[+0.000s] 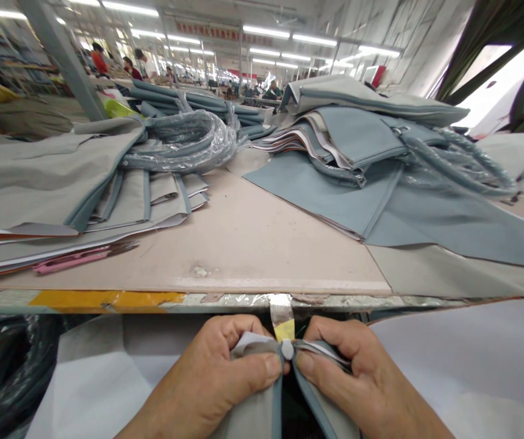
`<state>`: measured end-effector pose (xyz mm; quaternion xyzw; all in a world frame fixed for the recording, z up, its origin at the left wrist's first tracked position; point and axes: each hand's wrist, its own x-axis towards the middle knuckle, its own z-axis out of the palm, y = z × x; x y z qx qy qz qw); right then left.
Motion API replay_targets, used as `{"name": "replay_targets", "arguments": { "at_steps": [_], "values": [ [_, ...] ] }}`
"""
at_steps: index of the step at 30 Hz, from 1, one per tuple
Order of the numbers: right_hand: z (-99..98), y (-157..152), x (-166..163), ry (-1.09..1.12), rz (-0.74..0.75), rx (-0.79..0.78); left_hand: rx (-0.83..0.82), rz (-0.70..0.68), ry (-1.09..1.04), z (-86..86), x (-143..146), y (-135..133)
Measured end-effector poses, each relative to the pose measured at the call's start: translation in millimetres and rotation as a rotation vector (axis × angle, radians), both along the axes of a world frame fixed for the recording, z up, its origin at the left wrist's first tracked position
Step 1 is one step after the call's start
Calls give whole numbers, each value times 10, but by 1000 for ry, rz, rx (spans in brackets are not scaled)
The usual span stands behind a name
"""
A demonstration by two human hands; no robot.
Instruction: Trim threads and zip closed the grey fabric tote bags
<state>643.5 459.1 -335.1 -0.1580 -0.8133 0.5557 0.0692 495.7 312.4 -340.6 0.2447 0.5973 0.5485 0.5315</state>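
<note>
L. hand & R. hand pinch blue-edged grey fabric either side of a small pale tab, near the table edge. Beyond, I see: L., pink-handled tool, plastic-wrapped coil; R., stacked blue panels.

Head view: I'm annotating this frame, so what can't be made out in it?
Head view: some fingers of the left hand and right hand, hidden behind the grey fabric and the hands themselves.
Head view: that fabric's lower end, cut off by the bottom edge.
Head view: wording of the distant red lettering, too small and blurred.
Head view: the pink tool's dark end, blurred.
</note>
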Motion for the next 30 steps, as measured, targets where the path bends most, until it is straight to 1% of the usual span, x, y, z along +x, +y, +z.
{"name": "replay_targets", "arguments": {
  "at_steps": [4, 9, 13, 18, 22, 26, 30],
  "values": [
    [7, 8, -4, 5, 7, -2, -18, -8, 7, 11, 0, 8],
    [29, 2, -27, 6, 0, 32, -37, -15, 58, 10, -2, 15],
    [44, -8, -47, -1, -21, 20, -32, -13, 29, 18, 21, 19],
    [27, -1, -25, 7, -1, 25, -24, 50, 25, 74, 77, 39],
    [23, 2, -22, 13, -1, 13, -21, 94, -49, 100, 116, 54],
    [30, 4, -43, 18, -7, -9, 3, 114, -60, 83, 116, 55],
    [32, -1, -50, 23, -10, -24, -1, 75, -35, 51, 102, 30]
  ]
}}
